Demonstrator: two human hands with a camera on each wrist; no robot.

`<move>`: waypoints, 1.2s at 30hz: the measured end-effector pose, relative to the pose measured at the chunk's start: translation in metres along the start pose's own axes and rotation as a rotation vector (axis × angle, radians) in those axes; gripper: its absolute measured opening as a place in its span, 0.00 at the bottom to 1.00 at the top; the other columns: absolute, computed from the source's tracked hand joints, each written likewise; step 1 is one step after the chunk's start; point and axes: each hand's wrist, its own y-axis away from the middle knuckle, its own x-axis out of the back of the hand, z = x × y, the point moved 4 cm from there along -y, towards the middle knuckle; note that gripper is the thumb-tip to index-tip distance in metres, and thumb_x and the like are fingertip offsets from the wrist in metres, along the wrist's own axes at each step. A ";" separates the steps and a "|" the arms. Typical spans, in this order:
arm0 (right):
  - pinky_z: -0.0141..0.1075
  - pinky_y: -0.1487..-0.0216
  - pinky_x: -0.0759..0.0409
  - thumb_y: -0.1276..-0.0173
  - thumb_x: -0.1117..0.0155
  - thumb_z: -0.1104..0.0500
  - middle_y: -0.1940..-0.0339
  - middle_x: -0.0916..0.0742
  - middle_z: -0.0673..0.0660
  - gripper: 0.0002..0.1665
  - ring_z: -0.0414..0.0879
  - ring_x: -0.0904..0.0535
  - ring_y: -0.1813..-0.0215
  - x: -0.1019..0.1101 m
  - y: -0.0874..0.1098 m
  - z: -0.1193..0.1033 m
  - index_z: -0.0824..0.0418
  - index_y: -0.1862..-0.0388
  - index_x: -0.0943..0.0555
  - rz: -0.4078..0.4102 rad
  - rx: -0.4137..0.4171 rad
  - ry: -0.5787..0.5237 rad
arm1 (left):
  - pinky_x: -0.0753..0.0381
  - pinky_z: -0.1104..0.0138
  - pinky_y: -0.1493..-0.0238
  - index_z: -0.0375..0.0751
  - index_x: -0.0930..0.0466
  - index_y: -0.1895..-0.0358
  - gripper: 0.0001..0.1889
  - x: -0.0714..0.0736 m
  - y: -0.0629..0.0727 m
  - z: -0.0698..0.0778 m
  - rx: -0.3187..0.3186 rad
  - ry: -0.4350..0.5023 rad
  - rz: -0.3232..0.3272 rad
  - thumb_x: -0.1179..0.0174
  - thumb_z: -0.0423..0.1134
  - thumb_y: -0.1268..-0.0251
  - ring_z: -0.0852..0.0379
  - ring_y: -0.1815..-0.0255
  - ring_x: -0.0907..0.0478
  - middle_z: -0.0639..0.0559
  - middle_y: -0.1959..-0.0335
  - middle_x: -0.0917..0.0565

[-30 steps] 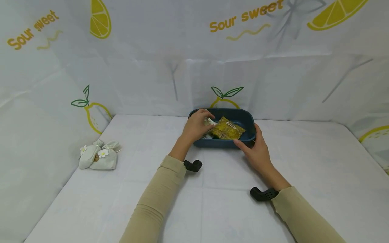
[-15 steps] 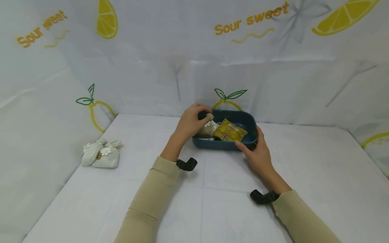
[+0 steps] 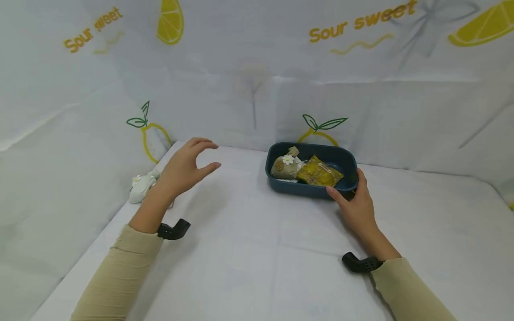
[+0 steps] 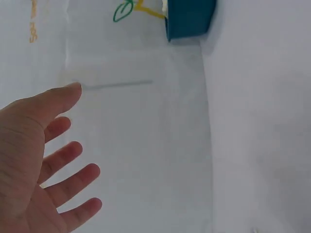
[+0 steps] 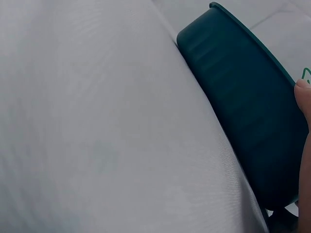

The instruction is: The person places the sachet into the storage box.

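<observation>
My left hand [image 3: 180, 169] is in the air over the left part of the table, thumb and fingers spread apart with nothing between them. Behind its wrist, two pale drawstring pouches [image 3: 140, 189] with daisy trims are partly hidden. My right hand [image 3: 358, 209] grips the right end of a dark blue rectangular basin [image 3: 299, 188], thumb on the front rim and fingers round the side. Inside the basin, a beige drawstring pouch [image 3: 283, 168] with a white daisy lies at the left, beside a yellow-green packet [image 3: 319, 173]. White packaging shows partly beneath them.
A white cloth covers the table [image 3: 241, 249]. Behind it hangs a white backdrop [image 3: 225, 89] printed with lemons and lettering, and the basin stands close to it. Black wrist cameras [image 3: 174, 229] are strapped at both sleeves.
My left hand has let go of the beige pouch, leaving it in the basin, and moved left toward the pale pouches. My right hand keeps its hold on the basin. The head view has shifted left.
</observation>
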 end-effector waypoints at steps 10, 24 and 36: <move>0.69 0.26 0.42 0.30 0.38 0.36 0.17 0.44 0.69 0.62 0.70 0.43 0.20 0.003 -0.002 -0.004 0.54 0.15 0.64 -0.001 0.014 -0.014 | 0.28 0.40 0.36 0.42 0.22 0.36 0.30 0.016 0.066 -0.083 0.155 0.072 0.104 0.25 0.41 0.42 0.38 0.29 0.30 0.41 0.32 0.24; 0.69 0.25 0.44 0.30 0.38 0.34 0.15 0.48 0.67 0.63 0.70 0.47 0.19 -0.001 -0.001 0.000 0.54 0.15 0.65 0.000 0.015 0.007 | 0.33 0.37 0.32 0.40 0.27 0.31 0.43 -0.012 0.090 -0.130 0.272 -0.128 -0.051 0.22 0.53 0.50 0.31 0.27 0.35 0.34 0.27 0.31; 0.69 0.25 0.45 0.30 0.37 0.34 0.15 0.49 0.66 0.63 0.70 0.48 0.18 0.001 -0.001 -0.001 0.55 0.15 0.65 0.001 0.007 0.007 | 0.55 0.31 0.24 0.39 0.24 0.37 0.30 -0.029 0.092 -0.127 0.216 -0.343 0.003 0.28 0.47 0.41 0.32 0.31 0.28 0.30 0.33 0.25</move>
